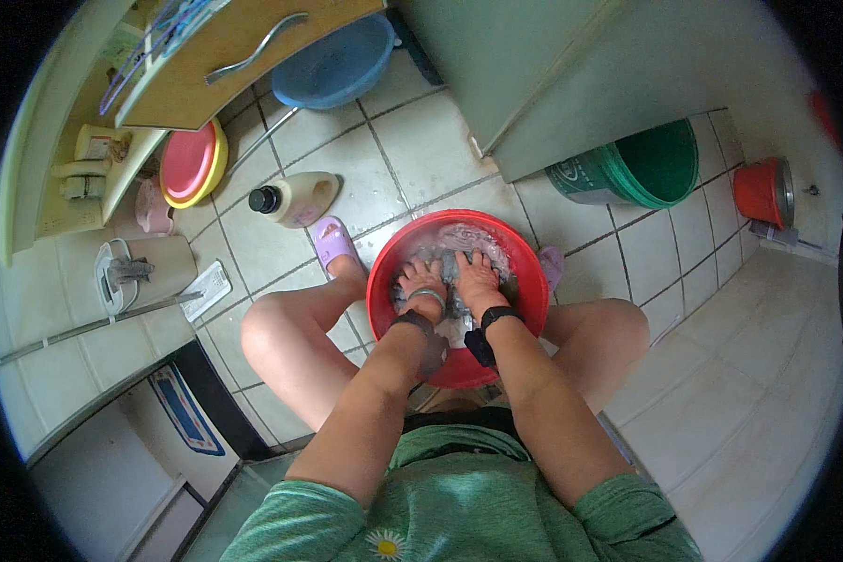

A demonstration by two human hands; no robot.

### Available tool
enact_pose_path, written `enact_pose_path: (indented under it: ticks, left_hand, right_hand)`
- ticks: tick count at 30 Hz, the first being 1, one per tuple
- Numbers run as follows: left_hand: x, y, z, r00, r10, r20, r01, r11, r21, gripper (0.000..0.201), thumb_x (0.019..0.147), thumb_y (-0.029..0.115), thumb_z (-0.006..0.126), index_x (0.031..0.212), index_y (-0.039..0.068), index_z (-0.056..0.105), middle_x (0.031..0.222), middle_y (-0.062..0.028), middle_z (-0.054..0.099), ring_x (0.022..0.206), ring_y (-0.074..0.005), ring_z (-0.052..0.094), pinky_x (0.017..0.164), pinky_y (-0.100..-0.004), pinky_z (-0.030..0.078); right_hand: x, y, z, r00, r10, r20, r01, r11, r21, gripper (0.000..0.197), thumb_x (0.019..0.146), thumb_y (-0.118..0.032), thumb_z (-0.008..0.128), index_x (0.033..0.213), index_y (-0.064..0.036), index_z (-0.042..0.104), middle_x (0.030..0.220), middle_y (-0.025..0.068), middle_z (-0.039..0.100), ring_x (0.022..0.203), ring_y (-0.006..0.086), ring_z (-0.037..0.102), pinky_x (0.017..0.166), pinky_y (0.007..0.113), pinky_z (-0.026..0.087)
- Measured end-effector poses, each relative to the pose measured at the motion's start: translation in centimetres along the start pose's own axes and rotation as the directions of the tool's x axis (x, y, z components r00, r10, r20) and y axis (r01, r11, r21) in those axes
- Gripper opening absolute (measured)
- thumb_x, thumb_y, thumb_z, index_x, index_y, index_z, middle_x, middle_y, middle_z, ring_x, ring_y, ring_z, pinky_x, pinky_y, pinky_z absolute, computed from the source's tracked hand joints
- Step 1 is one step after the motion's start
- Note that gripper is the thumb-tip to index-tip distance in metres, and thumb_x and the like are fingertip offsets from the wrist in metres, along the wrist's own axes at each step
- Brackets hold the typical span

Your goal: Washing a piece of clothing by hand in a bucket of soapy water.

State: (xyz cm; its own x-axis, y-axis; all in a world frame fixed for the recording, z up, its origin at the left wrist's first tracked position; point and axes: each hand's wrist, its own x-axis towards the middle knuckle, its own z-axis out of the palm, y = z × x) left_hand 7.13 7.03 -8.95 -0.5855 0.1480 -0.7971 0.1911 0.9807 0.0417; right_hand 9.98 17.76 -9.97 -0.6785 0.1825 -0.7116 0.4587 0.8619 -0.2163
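Note:
A round red basin (537, 298) stands on the floor between my knees, with foamy, cloudy water in it. Wet grey cloth (451, 266) shows in the water between my hands; its full shape is hidden. My left hand (422, 283) lies palm down on the wet contents at the basin's left side, fingers spread. Beside it, a little to the right, my right hand (479, 279) presses down with its fingers apart, touching the cloth. A metal bangle and a dark band circle my left wrist. Another dark band is on my right wrist.
A cream bottle (310, 199) with a black cap stands ahead on the left. Farther off are a blue basin (337, 70), a pink and yellow basin (189, 161) and a green bucket (660, 169). A white lidded bin (164, 267) stands left; a grey partition (571, 103) rises ahead.

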Motion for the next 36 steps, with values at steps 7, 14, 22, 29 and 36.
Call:
enact_pose_path:
  ticks: [7, 14, 22, 29, 36]
  left_hand:
    - [2.6, 1.0, -1.3, 0.976, 0.162, 0.146, -0.168, 0.985, 0.031, 0.038, 0.087, 0.022, 0.042, 0.121, 0.009, 0.054, 0.125, -0.0186, 0.051, 0.118, -0.0294, 0.047, 0.095, -0.0451, 0.036]
    - [5.1, 1.2, 1.3, 0.947, 0.291, 0.138, -0.298, 0.954, 0.03, 0.032, 0.072, 0.015, 0.068, 0.103, 0.012, 0.066, 0.114, -0.0094, 0.06, 0.107, -0.0282, 0.056, 0.085, -0.04, 0.047]
    - [1.5, -0.1, -1.4, 0.983, 0.16, -0.094, -0.171, 0.978, -0.119, 0.034, 0.084, 0.02, 0.049, 0.116, 0.012, 0.056, 0.123, -0.0171, 0.053, 0.113, -0.0332, 0.051, 0.092, -0.0473, 0.041]
    - [-5.5, -2.6, -5.8, 0.943, 0.262, -0.206, -0.286, 0.954, -0.094, 0.045, 0.074, 0.013, 0.056, 0.118, 0.011, 0.05, 0.117, -0.0186, 0.055, 0.105, -0.0342, 0.055, 0.09, -0.0433, 0.043]
    - [-13.6, -5.9, -10.9, 0.717, 0.571, -0.4, -0.595, 0.201, -0.778, 0.035, 0.076, 0.021, 0.06, 0.106, 0.004, 0.057, 0.098, -0.0078, 0.063, 0.096, -0.0239, 0.059, 0.083, -0.0317, 0.045]
  right_hand:
    - [3.9, 1.4, 2.3, 0.999, 0.01, 0.036, -0.01, 1.0, 0.007, 0.038, 0.08, -0.015, 0.053, 0.118, -0.0116, 0.051, 0.12, 0.0197, 0.052, 0.11, 0.0364, 0.051, 0.09, 0.044, 0.043]
    - [7.0, 2.5, 2.7, 0.978, 0.045, 0.203, -0.019, 0.992, -0.129, 0.032, 0.08, -0.013, 0.051, 0.11, -0.0092, 0.06, 0.116, 0.02, 0.055, 0.105, 0.035, 0.055, 0.086, 0.044, 0.046]
    - [3.4, 2.2, -2.6, 0.99, -0.056, 0.126, 0.065, 0.995, -0.07, 0.034, 0.08, -0.02, 0.056, 0.111, -0.0062, 0.057, 0.108, 0.0209, 0.059, 0.102, 0.0355, 0.056, 0.088, 0.043, 0.045]
    - [-6.4, 1.3, -7.9, 0.89, -0.344, -0.299, 0.441, 0.815, 0.375, 0.029, 0.077, -0.016, 0.058, 0.102, -0.0025, 0.058, 0.095, 0.0175, 0.063, 0.089, 0.0295, 0.06, 0.079, 0.037, 0.046]
    - [-13.7, 2.6, -12.6, 0.89, -0.231, -0.394, 0.421, 0.081, 0.903, 0.021, 0.08, -0.006, 0.051, 0.1, -0.0039, 0.056, 0.09, 0.0057, 0.061, 0.083, 0.0161, 0.058, 0.071, 0.028, 0.046]
